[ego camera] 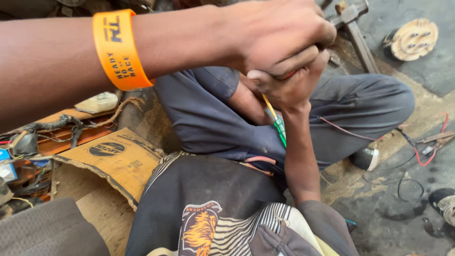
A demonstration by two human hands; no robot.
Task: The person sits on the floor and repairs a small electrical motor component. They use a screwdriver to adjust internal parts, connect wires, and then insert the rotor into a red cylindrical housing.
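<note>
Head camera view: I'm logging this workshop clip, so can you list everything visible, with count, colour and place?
Green-handled tool: one, green with a yellowish shaft, sticking down out of the clasped hands.
Cardboard piece: one, brown, torn, lower left.
Wooden boards: light brown, under the cardboard.
Wire tangle: dark, far left.
Red and black wires: loose on the floor, right.
Round wooden disc: one, tan, upper right.
Metal tool: one, grey, top, behind the hands.
Shoe: one, dark with white toe, right of the knee.
Trousers: blue-grey, centre.
Wristband: one, orange, on the left forearm.
Left hand: closed over the right hand.
Right hand: clenched beneath it, apparently holding the tool.
</note>
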